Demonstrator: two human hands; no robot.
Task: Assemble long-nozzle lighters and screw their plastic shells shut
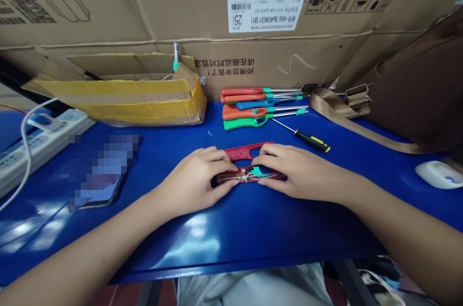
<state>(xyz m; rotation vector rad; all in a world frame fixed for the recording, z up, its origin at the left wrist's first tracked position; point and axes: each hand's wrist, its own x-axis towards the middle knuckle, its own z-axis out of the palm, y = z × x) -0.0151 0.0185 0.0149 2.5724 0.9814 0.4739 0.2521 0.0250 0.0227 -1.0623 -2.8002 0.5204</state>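
Between my hands lies an opened red long-nosed lighter, its lower half-shell [241,177] showing a clear fuel tank, thin wires and a teal trigger [257,171]. My left hand [202,173] grips the left end of this half with thumb and fingers. At the other end, my right hand [289,168] holds the shell near the trigger, thumb below and fingers above. The separate red cover half [240,153] rests just beyond, partly hidden by my fingers.
Several assembled lighters [246,112] lie behind, beside a black-and-yellow screwdriver [313,141]. A yellow-taped carton [152,103], phone [112,171] and power strip [39,144] are left. On the right are a white mouse-like object [438,174], a tan strap [365,133] and a brown bag [415,79].
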